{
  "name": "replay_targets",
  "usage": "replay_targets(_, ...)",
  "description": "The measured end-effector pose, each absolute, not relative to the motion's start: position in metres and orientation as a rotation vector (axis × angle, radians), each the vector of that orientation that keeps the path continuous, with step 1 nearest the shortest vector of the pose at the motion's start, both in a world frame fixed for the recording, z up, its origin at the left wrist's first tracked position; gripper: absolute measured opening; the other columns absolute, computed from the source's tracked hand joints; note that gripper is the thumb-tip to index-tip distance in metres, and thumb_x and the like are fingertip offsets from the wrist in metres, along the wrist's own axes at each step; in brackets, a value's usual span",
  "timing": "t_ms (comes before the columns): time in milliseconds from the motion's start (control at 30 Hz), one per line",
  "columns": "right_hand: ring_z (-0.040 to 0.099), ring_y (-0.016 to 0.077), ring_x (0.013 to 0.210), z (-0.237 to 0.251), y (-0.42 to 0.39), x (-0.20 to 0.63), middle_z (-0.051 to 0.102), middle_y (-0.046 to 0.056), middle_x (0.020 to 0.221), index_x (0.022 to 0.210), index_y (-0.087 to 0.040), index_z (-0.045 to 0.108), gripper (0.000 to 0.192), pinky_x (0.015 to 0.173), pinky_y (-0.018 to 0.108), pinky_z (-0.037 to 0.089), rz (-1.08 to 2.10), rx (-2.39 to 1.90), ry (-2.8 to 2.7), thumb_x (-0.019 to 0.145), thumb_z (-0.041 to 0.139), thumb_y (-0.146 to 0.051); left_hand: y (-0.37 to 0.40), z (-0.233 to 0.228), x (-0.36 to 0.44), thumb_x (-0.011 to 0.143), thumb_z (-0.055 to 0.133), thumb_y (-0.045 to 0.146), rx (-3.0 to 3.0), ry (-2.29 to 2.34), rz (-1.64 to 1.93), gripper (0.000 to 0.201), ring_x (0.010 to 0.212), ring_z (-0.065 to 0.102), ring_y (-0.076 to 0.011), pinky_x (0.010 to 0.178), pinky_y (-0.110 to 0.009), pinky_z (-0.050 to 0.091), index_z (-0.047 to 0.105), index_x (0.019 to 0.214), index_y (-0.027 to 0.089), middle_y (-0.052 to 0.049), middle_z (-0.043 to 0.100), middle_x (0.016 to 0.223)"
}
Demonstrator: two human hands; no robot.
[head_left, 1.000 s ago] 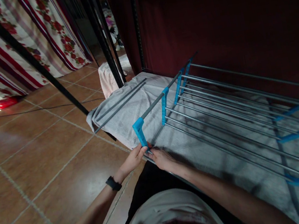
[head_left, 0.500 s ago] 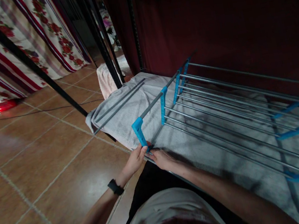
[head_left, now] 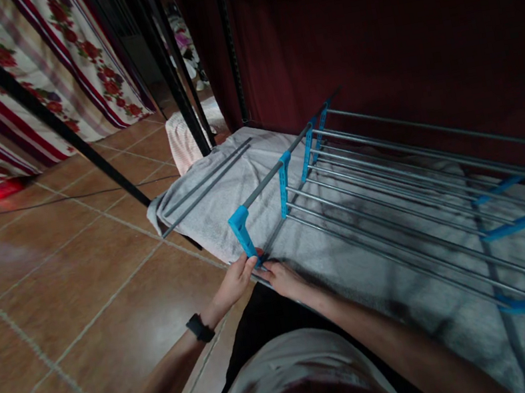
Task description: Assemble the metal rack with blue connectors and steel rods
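Tiled floor (head_left: pixel 53 274), grey towel (head_left: pixel 223 203); both hands (head_left: pixel 259 277) closed around drying rack's blue corner (head_left: pixel 242 230).

Drying rack (head_left: pixel 394 193) far end beyond the right frame edge

Little has changed across the second: the view has drifted slightly, so the grey metal drying rack with blue plastic joints (head_left: pixel 367 185) and the floral striped curtain (head_left: pixel 66 62) sit a touch further left and higher. The left hand (head_left: pixel 233 281) and right hand (head_left: pixel 282 279) have slid the same small way, with the same hold at the blue corner joint (head_left: pixel 242 230).
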State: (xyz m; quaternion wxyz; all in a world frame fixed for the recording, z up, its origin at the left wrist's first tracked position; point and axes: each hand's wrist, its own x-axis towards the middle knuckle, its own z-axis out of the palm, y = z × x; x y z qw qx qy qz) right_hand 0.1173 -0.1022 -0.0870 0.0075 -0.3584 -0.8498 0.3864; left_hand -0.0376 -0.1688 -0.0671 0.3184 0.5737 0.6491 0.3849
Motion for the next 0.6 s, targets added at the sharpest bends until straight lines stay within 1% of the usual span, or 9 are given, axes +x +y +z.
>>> replay_targets(200, 0.063, 0.0206, 0.109, -0.084, -0.107, 0.115, 0.068, 0.010, 0.116, 0.119, -0.021, 0.059, 0.029, 0.085, 0.027, 0.043, 1.088, -1.143, -2.723, 0.099, 0.040, -0.027, -0.169, -0.070, -0.035, 0.093, 0.037, 0.058, 1.507, 1.725, 1.005, 0.055, 0.104, 0.065, -0.0251, 0.097, -0.039, 0.049, 0.063, 0.115, 0.014, -0.013, 0.069, 0.115)
replay_targets(333, 0.064, 0.0212, 0.106, -0.082, -0.106, 0.114, 0.069, 0.011, 0.113, 0.120, -0.020, 0.057, 0.029, 0.082, 0.028, 0.043, 1.135, -1.183, -2.739, 0.099, 0.039, -0.029, -0.169, -0.071, -0.033, 0.094, 0.035, 0.059, 1.503, 1.743, 0.993, 0.059, 0.107, 0.064, -0.0254, 0.099, -0.040, 0.047, 0.060, 0.120, 0.013, -0.014, 0.068, 0.116)
replay_targets(500, 0.063, 0.0209, 0.107, -0.086, -0.102, 0.113, 0.069, 0.011, 0.112, 0.126, -0.019, 0.053, 0.031, 0.082, 0.027, 0.043, 1.156, -1.234, -2.729, 0.099, 0.041, -0.031, -0.167, -0.073, -0.028, 0.093, 0.033, 0.062, 1.482, 1.751, 0.993, 0.063, 0.105, 0.064, -0.0261, 0.098, -0.042, 0.048, 0.059, 0.123, 0.012, -0.015, 0.068, 0.118)
replay_targets(600, 0.063, 0.0202, 0.106, -0.085, -0.100, 0.112, 0.069, 0.010, 0.114, 0.127, -0.019, 0.052, 0.032, 0.083, 0.027, 0.043, 1.174, -1.201, -2.717, 0.099, 0.042, -0.029, -0.167, -0.071, -0.023, 0.094, 0.033, 0.060, 1.446, 1.736, 1.018, 0.062, 0.113, 0.061, -0.0267, 0.104, -0.044, 0.044, 0.056, 0.127, 0.013, -0.015, 0.064, 0.124)
